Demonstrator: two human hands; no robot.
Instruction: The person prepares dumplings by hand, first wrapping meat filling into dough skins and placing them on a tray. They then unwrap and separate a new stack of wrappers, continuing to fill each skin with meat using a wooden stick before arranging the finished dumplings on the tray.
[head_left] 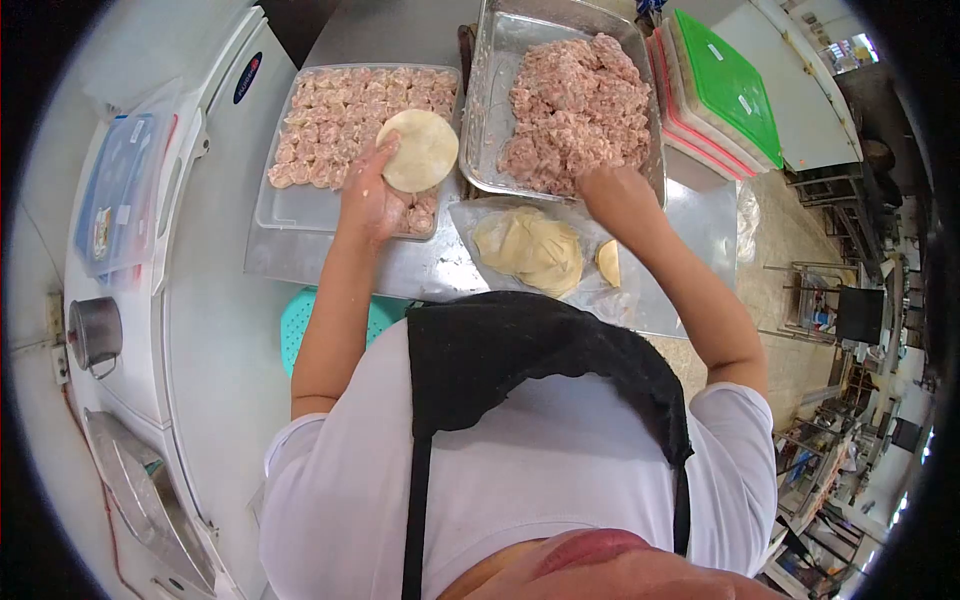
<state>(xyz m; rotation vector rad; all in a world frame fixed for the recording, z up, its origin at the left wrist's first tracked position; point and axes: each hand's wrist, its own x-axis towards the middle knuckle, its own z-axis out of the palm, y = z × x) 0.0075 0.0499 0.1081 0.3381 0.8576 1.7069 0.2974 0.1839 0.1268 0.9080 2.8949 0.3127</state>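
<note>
A round, pale dumpling wrapper point(420, 152) rests on the fingers of my left hand point(372, 195), its thumb at the edge. That hand is above a plastic tray point(290, 212) filled with rows of meat dumplings point(345, 115). My right hand point(618, 198) is at the near edge of a metal pan point(510, 30) holding a large mound of minced meat point(575, 110). Its fingers are curled down at the meat and hidden, so what they grip does not show. Between the hands lies a pile of wrappers point(530, 248) on plastic, with a small folded piece of dough point(608, 262) beside it.
Stacked containers with a green lid point(725, 85) stand right of the pan. At the left is a white freezer point(225, 200) with blue plastic lids point(125, 190) and a metal pot point(95, 330). A turquoise perforated stool point(298, 325) sits below the steel table point(290, 256).
</note>
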